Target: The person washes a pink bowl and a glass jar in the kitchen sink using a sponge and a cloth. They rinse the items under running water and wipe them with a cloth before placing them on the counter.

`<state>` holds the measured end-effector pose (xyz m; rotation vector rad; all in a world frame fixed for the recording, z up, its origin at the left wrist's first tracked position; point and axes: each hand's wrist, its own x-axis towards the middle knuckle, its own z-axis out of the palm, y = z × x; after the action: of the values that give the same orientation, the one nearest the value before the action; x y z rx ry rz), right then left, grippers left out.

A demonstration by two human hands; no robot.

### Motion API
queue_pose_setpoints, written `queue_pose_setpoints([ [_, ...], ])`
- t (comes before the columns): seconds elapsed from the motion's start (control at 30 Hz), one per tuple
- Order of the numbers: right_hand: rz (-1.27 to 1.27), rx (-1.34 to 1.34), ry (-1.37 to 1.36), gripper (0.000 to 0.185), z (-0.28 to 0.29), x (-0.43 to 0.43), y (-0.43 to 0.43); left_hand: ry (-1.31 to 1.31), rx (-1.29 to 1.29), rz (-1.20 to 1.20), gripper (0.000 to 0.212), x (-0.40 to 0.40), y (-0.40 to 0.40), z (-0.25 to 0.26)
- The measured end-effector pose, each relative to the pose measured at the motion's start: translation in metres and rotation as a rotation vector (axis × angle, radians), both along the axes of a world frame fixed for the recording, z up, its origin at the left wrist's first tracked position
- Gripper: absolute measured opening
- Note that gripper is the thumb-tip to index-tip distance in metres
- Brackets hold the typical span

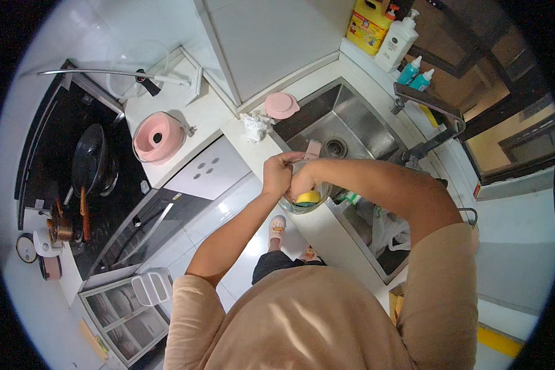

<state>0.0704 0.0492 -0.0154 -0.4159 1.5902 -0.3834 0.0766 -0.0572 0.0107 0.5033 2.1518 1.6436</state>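
A clear jug (323,193) with a pink handle (313,149) is held over the edge of the steel sink. Its body lies on its side or tilted; which cannot be told for sure. My left hand (277,173) grips the jug's side near the handle. Inside the jug is my right hand (304,179), with a yellow and green sponge (308,198) right below its fingers; the fingertips are hidden, so their hold on the sponge is unclear. A round pink lid (281,105) rests beside the sink, next to a crumpled white cloth or tissue (256,126).
The sink (351,115) has a faucet (437,138) at its right. Bottles, including a white pump bottle (396,41), line the ledge. A pink appliance base (158,138) stands on the left counter, a wok (90,159) on the stove. Plastic bags (391,231) fill the second basin.
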Motion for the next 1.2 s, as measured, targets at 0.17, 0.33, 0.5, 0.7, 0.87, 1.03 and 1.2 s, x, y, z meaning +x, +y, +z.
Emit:
queue_pose_setpoints([
  [0.17, 0.104, 0.037, 0.341, 0.041, -0.012, 0.005, -0.007, 0.043, 0.103, 0.017, 0.039, -0.01, -0.002, -0.024],
  [0.33, 0.011, 0.002, 0.335, 0.041, -0.073, 0.004, 0.006, 0.097, 0.068, -0.05, 0.034, -0.011, -0.002, -0.017],
  [0.5, 0.561, -0.259, 0.315, 0.044, -0.068, -0.017, 0.013, 0.067, -0.02, -0.111, 0.032, -0.008, 0.004, -0.004],
  [0.7, 0.349, 0.093, 0.388, 0.042, 0.004, 0.007, -0.007, 0.178, 0.044, -0.111, 0.03, -0.014, 0.002, -0.029],
  [0.87, 0.516, -0.019, 0.236, 0.044, 0.016, 0.003, -0.013, 0.144, -0.001, -0.143, 0.032, 0.002, -0.003, -0.008],
  [1.03, 0.65, 0.057, 0.277, 0.045, 0.006, 0.002, -0.015, 0.239, 0.015, -0.161, 0.031, 0.0, 0.003, 0.009],
  [1.2, 0.385, 0.102, 0.454, 0.043, 0.031, 0.016, -0.012, 0.3, -0.027, -0.202, 0.023, -0.01, -0.002, -0.012],
])
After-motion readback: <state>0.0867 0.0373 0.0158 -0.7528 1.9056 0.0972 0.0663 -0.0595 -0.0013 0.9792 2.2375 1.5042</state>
